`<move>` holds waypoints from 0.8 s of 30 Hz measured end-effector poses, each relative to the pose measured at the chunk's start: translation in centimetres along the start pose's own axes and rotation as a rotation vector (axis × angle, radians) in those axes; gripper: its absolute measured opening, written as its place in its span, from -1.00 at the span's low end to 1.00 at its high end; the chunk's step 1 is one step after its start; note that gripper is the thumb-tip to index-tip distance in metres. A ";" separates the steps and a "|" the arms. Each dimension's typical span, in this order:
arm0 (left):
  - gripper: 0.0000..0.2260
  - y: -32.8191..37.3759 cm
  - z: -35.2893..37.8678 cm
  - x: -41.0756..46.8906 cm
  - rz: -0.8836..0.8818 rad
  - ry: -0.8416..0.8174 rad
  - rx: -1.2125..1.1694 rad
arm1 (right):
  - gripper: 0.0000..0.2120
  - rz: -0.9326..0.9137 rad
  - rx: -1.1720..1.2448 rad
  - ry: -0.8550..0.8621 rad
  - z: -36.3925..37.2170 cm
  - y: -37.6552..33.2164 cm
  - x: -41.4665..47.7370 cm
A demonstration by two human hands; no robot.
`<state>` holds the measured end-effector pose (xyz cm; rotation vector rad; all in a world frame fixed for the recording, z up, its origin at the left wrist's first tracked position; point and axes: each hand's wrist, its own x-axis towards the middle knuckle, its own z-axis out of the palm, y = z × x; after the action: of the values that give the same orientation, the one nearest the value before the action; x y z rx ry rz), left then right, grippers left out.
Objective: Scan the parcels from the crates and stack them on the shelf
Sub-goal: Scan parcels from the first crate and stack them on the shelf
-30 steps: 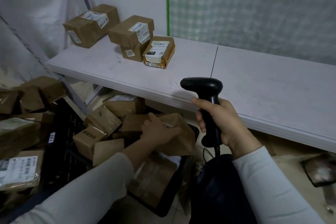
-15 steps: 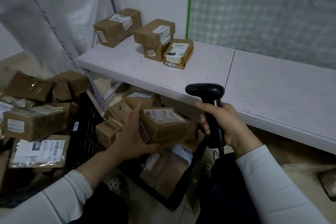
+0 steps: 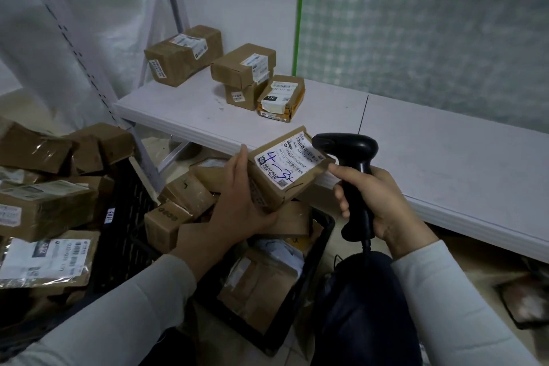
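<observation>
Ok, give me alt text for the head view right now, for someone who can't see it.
The left hand holds a brown parcel, label up, beside the black barcode scanner gripped in the right hand, above a black crate of parcels. Other parcels sit on the white shelf.

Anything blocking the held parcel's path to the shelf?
Nothing visible. The parcel in the left hand is at the shelf edge, bare board beyond; the scanner in the right hand sits beside it.

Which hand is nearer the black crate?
Left. The left hand holds a parcel above the black crate; the right hand grips a barcode scanner past its right rim.
</observation>
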<state>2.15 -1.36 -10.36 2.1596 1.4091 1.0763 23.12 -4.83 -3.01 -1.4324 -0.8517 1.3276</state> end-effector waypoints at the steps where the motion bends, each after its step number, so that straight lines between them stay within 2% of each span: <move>1: 0.12 0.0 0.3 0.3 0.006 -0.007 0.000 | -0.83 -0.003 -0.007 -0.004 -0.4 -0.2 -0.1; 9: 0.11 -0.6 3.1 2.2 0.033 0.052 0.018 | -0.82 0.037 0.029 0.075 -2.4 -0.4 0.5; 11: 0.14 -0.3 4.1 2.5 -0.064 0.051 -0.049 | -0.83 0.061 0.080 0.073 -1.9 -0.1 1.0; 14: 0.20 0.4 5.6 2.6 -0.218 0.053 -0.138 | -0.72 0.071 0.123 0.050 -0.7 0.6 2.1; 16: 0.19 0.8 6.3 2.5 -0.281 0.003 -0.191 | -0.71 0.074 0.126 0.036 0.0 0.9 2.7; 18: 0.02 0.8 6.9 2.8 -0.391 -0.042 -0.299 | -0.75 0.078 0.132 0.045 0.4 1.0 3.1; 22: -0.68 1.1 6.6 4.6 -0.766 -0.057 -0.828 | -0.78 0.076 0.154 0.078 0.0 1.2 3.7; 23: -0.80 1.2 6.3 4.9 -0.827 -0.086 -0.915 | -0.78 0.077 0.164 0.081 -0.2 1.1 3.7; 24: -0.83 1.1 6.0 5.0 -0.840 -0.150 -0.941 | -0.78 0.081 0.171 0.083 -0.3 1.1 3.8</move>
<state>8.41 3.29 -11.55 0.8349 1.1777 0.9121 23.92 -1.66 -5.26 -1.3891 -0.6166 1.3578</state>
